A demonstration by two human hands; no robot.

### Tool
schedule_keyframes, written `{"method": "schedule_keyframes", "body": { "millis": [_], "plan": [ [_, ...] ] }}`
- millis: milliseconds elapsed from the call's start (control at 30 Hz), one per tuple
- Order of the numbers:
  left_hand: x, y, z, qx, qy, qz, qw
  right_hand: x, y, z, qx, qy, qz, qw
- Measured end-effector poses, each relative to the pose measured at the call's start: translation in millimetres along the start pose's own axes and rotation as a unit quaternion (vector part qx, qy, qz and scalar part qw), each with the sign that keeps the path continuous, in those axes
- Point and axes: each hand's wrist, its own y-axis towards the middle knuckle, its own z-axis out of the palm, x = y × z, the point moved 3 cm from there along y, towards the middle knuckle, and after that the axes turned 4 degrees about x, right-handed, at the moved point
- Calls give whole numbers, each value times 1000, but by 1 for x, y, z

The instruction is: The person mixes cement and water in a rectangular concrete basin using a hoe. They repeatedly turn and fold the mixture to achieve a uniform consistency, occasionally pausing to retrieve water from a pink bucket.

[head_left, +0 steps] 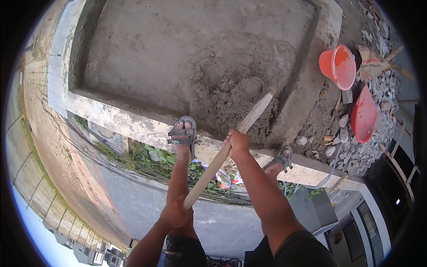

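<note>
A long, pale wooden tool handle [209,175] slants up to the right from near my body. My left hand [175,213] is closed round its near end. Farther up the shaft, my right hand [237,143] wraps it with curled fingers. The far end of the handle reaches over a heap of wet grey mortar [222,73]; the tool's head is not visible, so its kind cannot be told. The mortar lies inside a shallow concrete-walled bed [120,105], toward its near right.
My sandalled left foot [183,133] and right foot [280,161] stand at the bed's near edge, with a drop and cables behind. At right are an orange bucket [327,64], a red basin [364,118], a torn sack [370,62] and rubble [386,107].
</note>
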Motion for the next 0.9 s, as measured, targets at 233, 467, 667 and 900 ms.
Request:
{"method": "schedule_keyframes", "body": {
  "millis": [233, 467, 667, 900],
  "plan": [
    [92, -65, -25, 4, 33, -40, 999, -33, -166, 37, -35, 70, -110, 991],
    [31, -109, -32, 27, 36, -170, 984, -40, -108, 39, 30, 61, -1, 998],
    [-111, 15, -36, -55, -89, -8, 994, 107, 17, 38, 30, -90, -53, 994],
    [-169, 122, -24, -107, -123, 82, 983, 274, 13, 38, 11, -136, -268, 954]
  ]
}}
